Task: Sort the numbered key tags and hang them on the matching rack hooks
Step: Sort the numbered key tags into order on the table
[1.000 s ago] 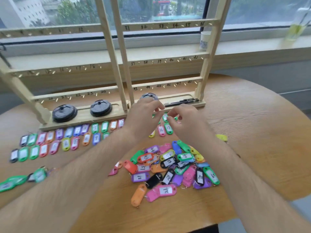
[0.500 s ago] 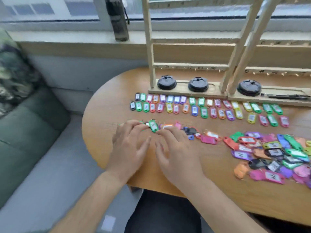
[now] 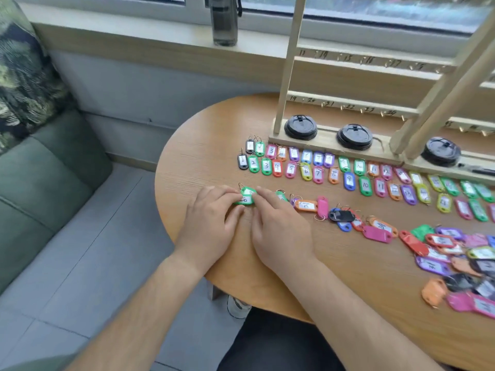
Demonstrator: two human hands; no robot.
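My left hand (image 3: 211, 226) and my right hand (image 3: 278, 226) lie flat side by side near the table's left edge, fingertips touching green key tags (image 3: 247, 197). A loose string of tags (image 3: 324, 210) runs right from them. Two sorted rows of numbered tags (image 3: 318, 170) lie in front of the wooden rack (image 3: 332, 141). The rack's numbered hook rails (image 3: 348, 104) show no tags hanging. An unsorted pile of coloured tags (image 3: 455, 258) sits at the right.
Three black lids (image 3: 300, 127) sit on the rack base, and a black pen (image 3: 482, 171) lies there too. A dark bottle (image 3: 224, 21) stands on the windowsill. A green sofa (image 3: 40, 167) with a patterned cushion is at the left. The round wooden table (image 3: 348, 277) ends close to my hands.
My view and both hands swung left from the middle of the rack to the table's left end. The hands now rest flat on the green tags, fingers slightly further forward than half a second ago.
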